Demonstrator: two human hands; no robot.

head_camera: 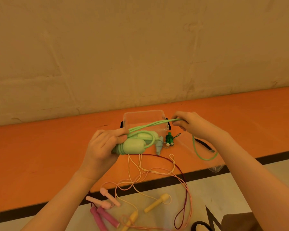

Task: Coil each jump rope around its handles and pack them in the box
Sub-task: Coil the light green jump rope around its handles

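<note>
Head camera looks down at a clear plastic box (144, 114) on the orange floor band. Just in front of the box, the left hand (101, 147) grips the pale green handles (134, 145) with several turns of green rope (154, 123) already wound on them. At the box's right, the right hand (188, 122) pinches the taut rope. In front of the box lie a grey-blue coiled rope (158, 145), a dark green one (169, 139), and loose yellow (157, 202), pink (107, 197) and magenta handles (103, 217).
</note>
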